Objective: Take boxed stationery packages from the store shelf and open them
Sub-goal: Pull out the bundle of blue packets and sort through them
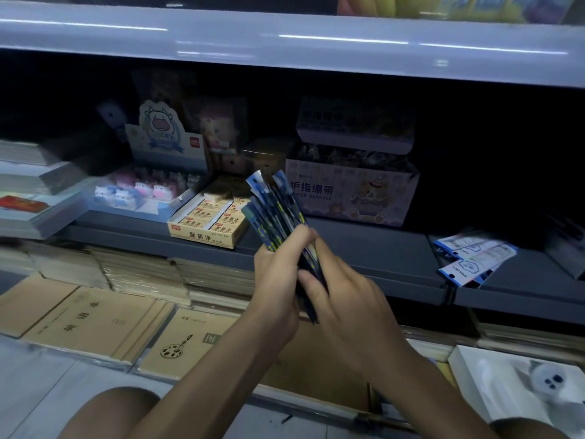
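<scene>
Both my hands hold a bundle of dark blue pen packets (276, 210) in front of the dark shelf (364, 245). My left hand (278, 274) grips the bundle from the left, fingers curled over its middle. My right hand (342, 289) grips its lower end from the right. The packets fan out up and to the left. A few more pen packets (471, 256) with white and blue cards lie on the shelf to the right.
An open yellow eraser box (210, 221) sits on the shelf left of the bundle, a tray of cow-shaped erasers (139, 193) beside it. A finger-bandage box (351, 193) stands behind. Brown notebooks (95, 324) lie stacked below. A white box (522, 384) is at lower right.
</scene>
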Motion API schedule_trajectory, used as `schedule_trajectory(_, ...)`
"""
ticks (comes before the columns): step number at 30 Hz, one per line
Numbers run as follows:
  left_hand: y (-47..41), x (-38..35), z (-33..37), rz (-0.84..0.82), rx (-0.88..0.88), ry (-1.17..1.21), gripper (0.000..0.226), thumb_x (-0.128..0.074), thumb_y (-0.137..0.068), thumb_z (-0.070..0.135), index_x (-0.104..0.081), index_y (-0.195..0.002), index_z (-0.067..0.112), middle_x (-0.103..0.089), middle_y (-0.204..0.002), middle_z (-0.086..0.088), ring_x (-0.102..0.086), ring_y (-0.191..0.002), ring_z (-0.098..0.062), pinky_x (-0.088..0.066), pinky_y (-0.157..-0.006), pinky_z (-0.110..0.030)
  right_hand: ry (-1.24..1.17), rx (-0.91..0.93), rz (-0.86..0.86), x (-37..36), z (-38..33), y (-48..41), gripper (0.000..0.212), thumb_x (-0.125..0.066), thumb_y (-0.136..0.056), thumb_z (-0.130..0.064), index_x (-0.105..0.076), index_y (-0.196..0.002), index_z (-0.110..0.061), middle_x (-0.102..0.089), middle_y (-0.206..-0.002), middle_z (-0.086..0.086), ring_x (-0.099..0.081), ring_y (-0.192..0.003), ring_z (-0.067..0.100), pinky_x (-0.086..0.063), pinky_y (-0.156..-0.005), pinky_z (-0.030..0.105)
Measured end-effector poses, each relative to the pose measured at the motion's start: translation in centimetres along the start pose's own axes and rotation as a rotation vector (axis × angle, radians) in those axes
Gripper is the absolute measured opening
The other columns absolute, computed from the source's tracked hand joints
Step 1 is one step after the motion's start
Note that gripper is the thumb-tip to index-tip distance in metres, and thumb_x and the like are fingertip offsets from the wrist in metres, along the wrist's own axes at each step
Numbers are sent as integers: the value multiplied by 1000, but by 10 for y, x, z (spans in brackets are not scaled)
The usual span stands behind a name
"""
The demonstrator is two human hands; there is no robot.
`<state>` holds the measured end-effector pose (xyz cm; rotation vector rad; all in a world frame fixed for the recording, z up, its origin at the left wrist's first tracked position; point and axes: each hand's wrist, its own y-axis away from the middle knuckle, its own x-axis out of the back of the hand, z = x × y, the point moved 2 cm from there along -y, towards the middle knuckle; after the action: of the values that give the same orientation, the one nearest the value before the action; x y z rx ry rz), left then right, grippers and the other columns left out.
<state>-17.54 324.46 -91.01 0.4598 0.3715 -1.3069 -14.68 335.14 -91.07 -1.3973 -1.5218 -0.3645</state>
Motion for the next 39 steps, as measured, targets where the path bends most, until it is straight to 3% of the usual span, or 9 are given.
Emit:
schedule_trajectory(3, -5, 1, 1, -13, 22, -16, 29, -74, -77, 27, -51, -89, 15, -48, -82, -8, -57, -68, -23, -48, -54, -34, -217, -22, -26, 1, 2, 5, 56, -31, -105, -58, -14, -157, -50, -48, -152, -19, -54, -131, 9, -48, -101, 38)
schedule_trajectory(7, -15, -7, 9, -20, -20, 37, 26, -73, -69, 28, -68, -86, 9, -61, -87, -12, -62, -77, -26, -53, -71, -41, -509, -77, 33, 4, 6, 7, 32, -40, -103, -53, -34, -135, -52, -55, -137, -31, -54, -126, -9, -46, -102, 31)
schedule_trajectory(10, -21, -15, 14, -17, -44, 110, 11, -72, -75, 23, -69, -74, 13, -67, -86, -11, -65, -73, -21, -54, -71, -36, -627, -78, 110, 2, 10, 1, 31, -47, -106, -40, -48, -137, -44, -58, -137, -25, -53, -131, -2, -44, -108, 33)
schedule_trajectory(14, -21, -29, 16, -76, -70, 156, 9, -70, -94, 14, -65, -87, 9, -70, -81, -11, -74, -82, -24, -59, -63, -31, -651, -51, 260, 1, 16, -8, 34, -54, -107, -17, -59, -139, -27, -56, -132, -15, -54, -130, 3, -43, -108, 22)
schedule_trajectory(21, -27, -36, 15, -20, -222, -94, 24, -83, -79, 2, -69, -93, -11, -74, -88, -24, -71, -78, -30, -60, -74, -40, -745, -60, 378, 0, 23, -20, 34, -59, -102, -5, -66, -126, -28, -62, -121, -12, -61, -120, 6, -45, -101, 16)
schedule_trajectory(25, -36, -39, 30, 70, -315, -178, 27, -82, -82, 6, -69, -102, -6, -78, -87, -17, -77, -81, -28, -62, -80, -43, -818, -153, 358, 13, 26, -28, 27, -70, -96, -9, -72, -113, -31, -73, -114, -18, -65, -115, 2, -52, -102, 28)
schedule_trajectory(29, -49, -50, 52, 75, -466, -292, 23, -86, -80, 11, -70, -95, 12, -77, -82, 2, -74, -78, -13, -60, -72, -28, -797, -111, 408, 35, 22, -43, 24, -71, -97, -25, -67, -120, -32, -69, -121, -15, -62, -122, 8, -51, -105, 38)
schedule_trajectory(35, -58, -49, 29, -63, -537, -442, 20, -73, -87, -5, -68, -106, -2, -75, -84, 2, -71, -74, -2, -55, -67, -19, -492, -314, 184, 45, 15, -99, 99, -79, -54, -77, -55, -131, -20, -55, -125, -5, -53, -123, 10, -50, -103, 32)
schedule_trajectory(39, -65, -45, 25, -123, -553, -514, 12, -60, -94, -5, -66, -95, 5, -70, -77, 8, -67, -69, 4, -50, -59, -12, -540, -209, 157, 42, 21, -113, 52, -94, -60, -53, -68, -97, -28, -73, -99, -9, -70, -94, 2, -61, -86, 32)
